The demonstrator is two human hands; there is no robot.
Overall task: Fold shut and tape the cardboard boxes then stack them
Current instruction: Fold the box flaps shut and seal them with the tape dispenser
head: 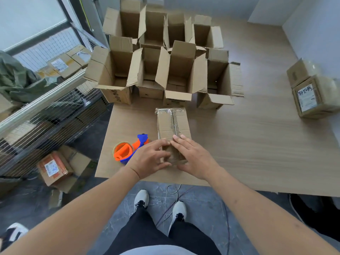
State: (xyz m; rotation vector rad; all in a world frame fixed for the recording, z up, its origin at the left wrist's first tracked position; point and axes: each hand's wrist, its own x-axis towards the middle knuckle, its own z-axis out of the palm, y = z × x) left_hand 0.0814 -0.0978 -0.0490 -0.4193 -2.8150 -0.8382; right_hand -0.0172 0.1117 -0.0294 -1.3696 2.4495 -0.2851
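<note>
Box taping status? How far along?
Done: two taped boxes stacked at the table's right edge. In hand: both hands, left and right, press the near end of a closed box; tape dispenser beside it. Left: the open boxes behind.

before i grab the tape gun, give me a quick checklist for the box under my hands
1. Flaps of the closed box folded flat and meeting at the seam: ok.
2. Far end taped: ok, clear tape shows there.
3. Near end taped: cannot tell, the left hand and right hand cover it.
4. Both hands pressing the flaps down: ok.
5. Tape dispenser beside the left hand: ok.
6. Stack of taped boxes started on the right: ok.
</note>
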